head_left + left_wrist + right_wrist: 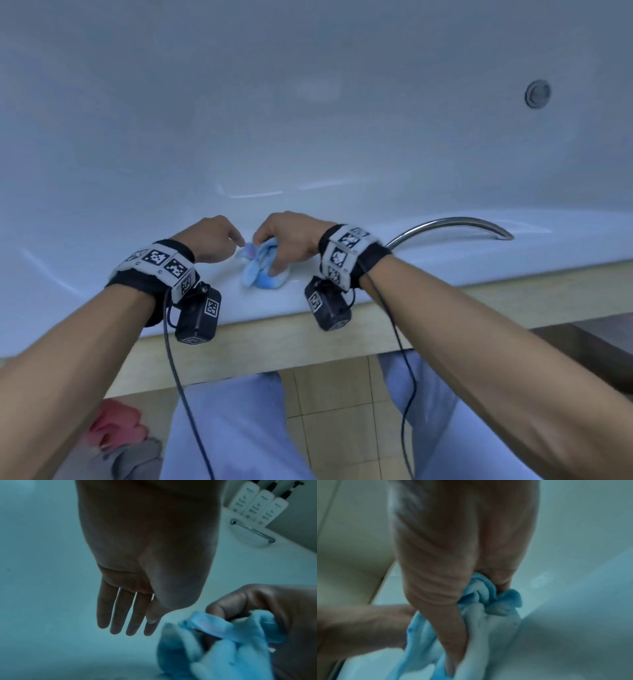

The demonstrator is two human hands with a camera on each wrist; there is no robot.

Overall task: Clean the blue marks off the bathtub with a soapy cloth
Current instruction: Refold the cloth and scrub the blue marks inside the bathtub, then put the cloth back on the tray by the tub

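A crumpled blue-and-white cloth [263, 270] lies on the white bathtub rim [102, 257]. My right hand [287, 236] grips it, fingers and thumb curled round the bunched fabric. The right wrist view shows the cloth [488, 615] squeezed in that hand [453, 561]. My left hand [212, 240] hovers just left of the cloth. In the left wrist view its fingers [120, 615] are straight and hold nothing, close to the cloth [223, 642]. I see no blue marks on the tub surface around the hands.
A curved chrome grab handle [455, 226] sits on the rim to the right. A round metal fitting [538, 93] is on the far tub wall. Three white pump bottles [260, 501] stand at the tub's corner. Pink and grey cloths [116, 428] lie on the tiled floor.
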